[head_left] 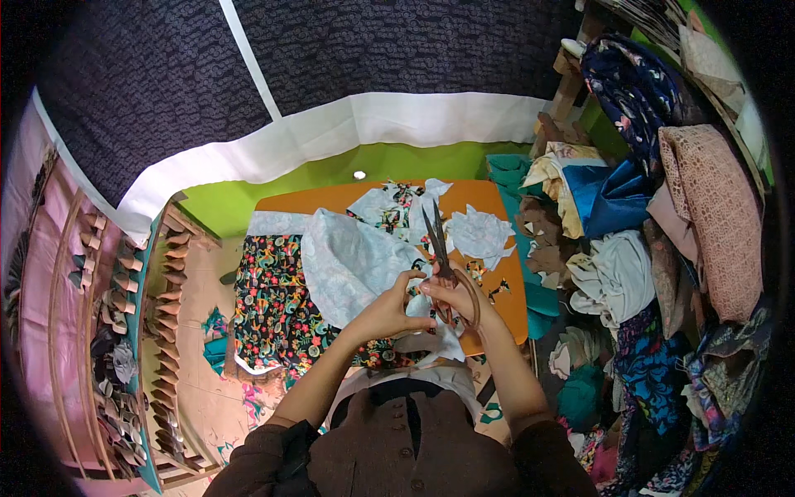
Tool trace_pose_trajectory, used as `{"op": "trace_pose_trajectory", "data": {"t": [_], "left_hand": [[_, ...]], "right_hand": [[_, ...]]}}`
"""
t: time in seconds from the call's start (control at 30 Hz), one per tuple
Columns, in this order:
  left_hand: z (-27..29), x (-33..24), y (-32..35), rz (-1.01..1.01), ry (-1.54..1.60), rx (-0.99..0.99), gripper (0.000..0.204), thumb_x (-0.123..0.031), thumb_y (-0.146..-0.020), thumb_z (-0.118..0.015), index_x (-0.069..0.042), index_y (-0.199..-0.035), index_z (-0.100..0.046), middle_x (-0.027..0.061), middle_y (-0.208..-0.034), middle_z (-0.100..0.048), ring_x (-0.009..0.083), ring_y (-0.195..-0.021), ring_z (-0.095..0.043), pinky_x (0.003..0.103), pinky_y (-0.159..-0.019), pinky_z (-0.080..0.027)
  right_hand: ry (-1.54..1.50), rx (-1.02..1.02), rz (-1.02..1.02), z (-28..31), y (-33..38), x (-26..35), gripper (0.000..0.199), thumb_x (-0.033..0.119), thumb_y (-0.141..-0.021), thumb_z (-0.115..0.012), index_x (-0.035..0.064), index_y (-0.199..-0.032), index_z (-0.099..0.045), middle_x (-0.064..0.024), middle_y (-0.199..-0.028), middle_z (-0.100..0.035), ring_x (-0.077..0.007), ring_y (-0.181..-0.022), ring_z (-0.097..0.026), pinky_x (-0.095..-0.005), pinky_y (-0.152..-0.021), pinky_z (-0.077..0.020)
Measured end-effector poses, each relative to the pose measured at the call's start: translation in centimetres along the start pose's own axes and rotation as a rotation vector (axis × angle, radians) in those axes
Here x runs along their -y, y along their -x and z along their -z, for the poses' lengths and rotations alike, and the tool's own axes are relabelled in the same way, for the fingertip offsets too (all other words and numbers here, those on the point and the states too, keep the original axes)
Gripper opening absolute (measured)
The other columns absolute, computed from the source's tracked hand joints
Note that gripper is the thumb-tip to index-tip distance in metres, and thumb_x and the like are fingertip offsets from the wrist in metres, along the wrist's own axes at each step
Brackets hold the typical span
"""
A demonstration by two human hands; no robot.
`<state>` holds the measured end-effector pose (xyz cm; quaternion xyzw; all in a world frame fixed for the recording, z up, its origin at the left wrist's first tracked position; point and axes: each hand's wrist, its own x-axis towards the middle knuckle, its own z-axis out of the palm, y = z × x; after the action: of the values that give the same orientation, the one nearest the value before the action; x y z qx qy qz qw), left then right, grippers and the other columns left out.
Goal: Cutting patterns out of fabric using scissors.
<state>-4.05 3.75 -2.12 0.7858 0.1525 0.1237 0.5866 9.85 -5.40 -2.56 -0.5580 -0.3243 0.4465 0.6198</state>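
Right hand [451, 291] gripped the large scissors [441, 257] through the loop handles, blades parted and pointing away from the fingers. Left hand [396, 305] pinched the pale blue fabric [352, 261] just beside the handles. Several cut scraps [480, 234] lay beyond the blade tips; most of the fabric looked uncut, so cutting appeared partway done.

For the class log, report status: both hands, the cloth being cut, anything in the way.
Right hand grips large metal scissors, blades open. Left hand pinches pale blue-white patterned fabric. Cut scraps lie beside the blades on the orange table.
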Motion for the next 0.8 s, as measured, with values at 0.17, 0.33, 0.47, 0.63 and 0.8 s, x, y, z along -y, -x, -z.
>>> {"op": "trace_pose_trajectory", "data": {"t": [0.17,0.33,0.47,0.63,0.8], "left_hand": [[1.3,-2.7,0.2,0.206,-0.061,0.106,0.080,-0.033,-0.060,-0.073,-0.007,-0.119,-0.026,0.0086,-0.067,-0.046,0.0170,-0.063,-0.047,0.027,-0.061,-0.038],[0.7,-0.1,0.9,0.230,0.045,0.018,0.072,-0.034,-0.066,-0.069,-0.004,-0.117,-0.030,0.0101,-0.071,-0.048,0.0170,-0.068,-0.049,0.027,-0.064,-0.039],[-0.5,3.9,0.7,-0.003,-0.157,-0.575,0.042,-0.033,-0.079,-0.054,0.001,-0.103,-0.046,0.0025,-0.061,-0.046,0.0120,-0.063,-0.046,0.025,-0.061,-0.039],[-2.1,3.0,2.5,0.453,0.255,-0.282,0.046,-0.041,-0.085,-0.039,0.000,-0.077,-0.056,0.0026,-0.067,-0.052,0.0105,-0.063,-0.047,0.023,-0.059,-0.039],[-5.7,2.4,1.9,0.533,0.604,-0.167,0.043,-0.043,-0.084,-0.042,-0.002,-0.096,-0.050,0.0035,-0.084,-0.053,0.0108,-0.073,-0.050,0.024,-0.061,-0.041]], "right_hand": [[-0.215,0.195,-0.312,0.1,0.2,0.3,0.028,0.011,-0.072,-0.064,0.0073,-0.090,-0.043,0.0001,-0.066,-0.049,-0.0040,-0.051,-0.042,-0.0174,-0.039,-0.0292],[-0.211,0.142,-0.262,-0.5,0.3,1.4,0.029,0.006,-0.070,-0.065,0.0071,-0.090,-0.044,0.0012,-0.065,-0.050,-0.0044,-0.049,-0.044,-0.0190,-0.040,-0.0318],[-0.235,0.050,-0.121,0.8,-0.6,-0.3,0.029,0.006,-0.070,-0.065,0.0071,-0.092,-0.045,0.0019,-0.068,-0.050,-0.0055,-0.059,-0.047,-0.0203,-0.051,-0.0362],[-0.290,-0.044,-0.219,1.7,-1.1,-0.5,0.025,0.006,-0.070,-0.064,0.0097,-0.088,-0.048,0.0049,-0.067,-0.049,-0.0025,-0.052,-0.043,-0.0161,-0.041,-0.0309],[-0.210,-0.036,-0.142,1.9,-0.9,-0.8,0.026,0.007,-0.073,-0.062,0.0068,-0.092,-0.044,0.0034,-0.071,-0.046,-0.0059,-0.068,-0.045,-0.0192,-0.061,-0.0356]]}}
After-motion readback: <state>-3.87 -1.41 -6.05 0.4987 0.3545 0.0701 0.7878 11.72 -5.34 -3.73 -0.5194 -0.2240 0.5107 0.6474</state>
